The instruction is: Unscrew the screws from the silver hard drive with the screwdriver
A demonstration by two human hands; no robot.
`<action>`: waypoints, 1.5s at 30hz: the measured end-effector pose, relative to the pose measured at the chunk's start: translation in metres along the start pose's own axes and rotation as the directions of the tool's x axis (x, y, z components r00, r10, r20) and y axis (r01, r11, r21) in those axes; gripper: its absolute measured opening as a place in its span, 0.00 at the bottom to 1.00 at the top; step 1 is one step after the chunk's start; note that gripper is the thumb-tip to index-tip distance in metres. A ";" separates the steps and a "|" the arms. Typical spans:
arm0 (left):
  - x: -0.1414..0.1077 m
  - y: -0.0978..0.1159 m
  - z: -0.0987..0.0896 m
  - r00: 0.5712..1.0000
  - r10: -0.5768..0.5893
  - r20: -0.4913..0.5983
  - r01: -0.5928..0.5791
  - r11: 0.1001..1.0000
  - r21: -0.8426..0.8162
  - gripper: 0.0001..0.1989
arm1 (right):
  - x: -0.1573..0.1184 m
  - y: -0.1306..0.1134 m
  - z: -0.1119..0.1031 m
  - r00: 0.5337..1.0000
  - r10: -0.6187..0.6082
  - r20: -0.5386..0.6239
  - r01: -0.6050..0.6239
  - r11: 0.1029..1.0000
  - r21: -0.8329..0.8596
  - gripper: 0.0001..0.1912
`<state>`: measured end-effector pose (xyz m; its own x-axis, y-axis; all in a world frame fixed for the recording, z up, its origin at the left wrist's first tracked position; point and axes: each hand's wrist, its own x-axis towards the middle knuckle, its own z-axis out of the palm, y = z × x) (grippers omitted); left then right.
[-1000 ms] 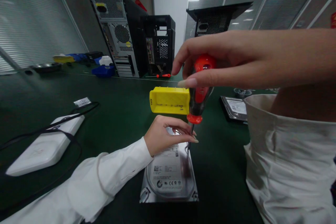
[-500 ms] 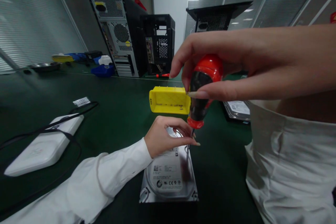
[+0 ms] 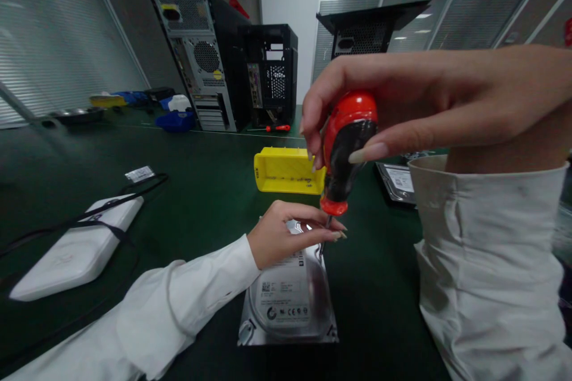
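Note:
Gripped by its red and black handle, a screwdriver (image 3: 342,161) points down in my right hand (image 3: 420,101), thumb on the near side and fingers curled behind. Its shaft passes between the thumb and fingers of my left hand (image 3: 286,232), which are closed around it. Below lies a silver hard drive (image 3: 290,303) with a white label facing up. The screwdriver tip reaches the drive's right edge; any screw there is too small to make out. My left hand covers the far part of the drive.
Behind the drive stands a yellow bin (image 3: 288,172) with small dark bits inside. A second hard drive (image 3: 397,181) lies to the right. On the left are a white box-shaped device (image 3: 80,250) and black cable (image 3: 58,226). Computer cases (image 3: 223,59) stand at the back.
My right hand has shifted slightly right and turned, its thumb and fingers now placed differently on the screwdriver handle. My left hand has moved a little to the right; the drive has stayed put.

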<state>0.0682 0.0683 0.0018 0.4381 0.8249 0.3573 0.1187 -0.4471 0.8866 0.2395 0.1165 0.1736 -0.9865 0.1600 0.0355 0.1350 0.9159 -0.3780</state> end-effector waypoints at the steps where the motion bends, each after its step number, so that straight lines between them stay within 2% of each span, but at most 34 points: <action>1: 0.000 -0.001 0.001 1.000 -0.016 0.019 0.017 0.999 -0.039 0.07 | 0.000 0.002 0.000 1.000 -0.020 0.000 0.020 1.000 0.021 0.21; 4: 0.001 -0.004 0.003 0.999 -0.047 0.015 0.048 0.995 -0.087 0.06 | 0.002 0.007 0.001 0.997 -0.073 -0.003 0.073 0.997 0.019 0.21; 10: 0.004 -0.005 -0.001 1.000 -0.009 -0.001 0.009 0.997 0.072 0.07 | 0.008 0.004 0.004 0.998 0.016 -0.056 -0.022 0.994 -0.109 0.16; 14: 0.006 -0.004 -0.007 0.998 0.028 0.064 -0.040 0.983 0.181 0.07 | 0.010 -0.005 0.006 0.998 -0.055 -0.009 0.054 0.994 -0.098 0.11; 17: 0.005 -0.007 -0.010 0.989 0.061 0.137 -0.084 0.981 0.173 0.06 | 0.008 -0.008 0.006 0.998 -0.053 0.018 0.054 0.997 -0.051 0.11; 22: 0.005 -0.009 -0.008 0.986 0.096 0.133 -0.120 0.976 0.183 0.05 | 0.006 -0.003 0.004 0.999 0.029 -0.029 -0.031 0.997 -0.067 0.15; 25: 0.005 -0.008 -0.007 0.987 0.107 0.117 -0.131 0.966 0.222 0.05 | 0.011 0.000 0.006 0.990 0.087 -0.107 -0.102 0.985 -0.142 0.18; 29: 0.005 -0.008 -0.009 0.989 0.112 0.093 -0.131 0.962 0.240 0.05 | 0.020 -0.007 0.014 0.926 0.250 -0.284 -0.333 0.894 -0.298 0.23; 32: 0.004 -0.007 -0.010 0.992 0.096 0.081 -0.113 0.964 0.242 0.05 | 0.021 -0.013 0.017 0.889 0.285 -0.360 -0.420 0.820 -0.388 0.25; 34: 0.003 -0.005 -0.010 0.994 0.079 0.070 -0.094 0.965 0.245 0.04 | 0.018 -0.014 0.016 0.895 0.252 -0.367 -0.405 0.804 -0.435 0.26; 37: 0.002 -0.004 -0.008 0.997 0.065 0.042 -0.073 0.964 0.255 0.03 | 0.009 -0.011 0.010 0.929 0.177 -0.325 -0.314 0.841 -0.440 0.25; 41: 0.002 -0.004 -0.004 0.999 0.040 -0.018 -0.033 0.958 0.284 0.06 | 0.000 -0.005 0.003 0.964 0.143 -0.223 -0.207 0.932 -0.298 0.25; 45: 0.002 -0.005 -0.001 0.999 0.012 -0.046 0.003 0.956 0.295 0.08 | 0.002 0.001 0.002 0.988 0.070 -0.138 -0.099 0.971 -0.216 0.21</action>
<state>0.0677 0.0721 -0.0015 0.3977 0.8347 0.3808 0.3771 -0.5271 0.7615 0.2371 0.1168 0.1721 -0.9524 0.2728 0.1364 0.2487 0.9534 -0.1706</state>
